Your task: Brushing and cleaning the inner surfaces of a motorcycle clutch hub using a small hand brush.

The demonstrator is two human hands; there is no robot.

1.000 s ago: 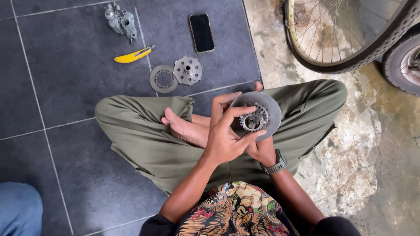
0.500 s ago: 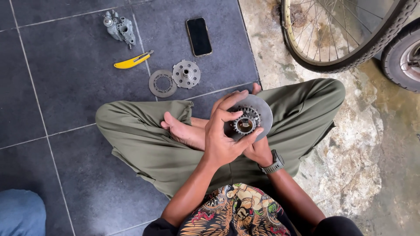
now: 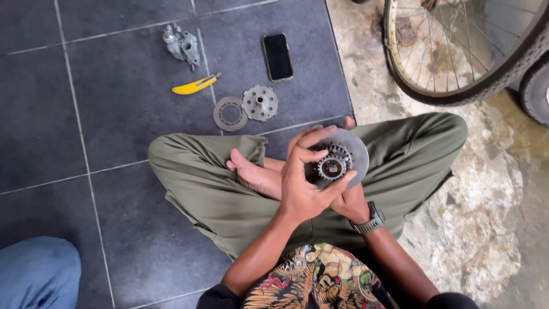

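Round metal disc [image 3: 355,150] with a small toothed gear [image 3: 333,165] at its centre is held above the lap of a person seated cross-legged on the floor [image 3: 114,171]. Its face is smooth and grey, and a pale hub is seen inside the dark gear teeth. The disc is gripped from the front by the left hand [image 3: 306,186], whose fingers are curled over the upper rim while the thumb is pressed near the gear. The right hand [image 3: 350,200] is largely hidden behind the left hand and the disc; only one fingertip at the top edge and part of the palm are seen, so whether its grip is closed on the disc cannot be told.

On the dark, matte floor tiles, from left to right, a blue-clad knee [image 3: 34,274] cut off by the frame, a grey cast metal part [image 3: 183,44], a yellow-handled knife [image 3: 194,86], a flat ring plate [image 3: 230,113], a perforated round plate [image 3: 260,103] and a black phone [image 3: 277,56] are laid out. At the right, over rough stained concrete, a spoked bicycle wheel [image 3: 457,51] is cut off by the upper edge.
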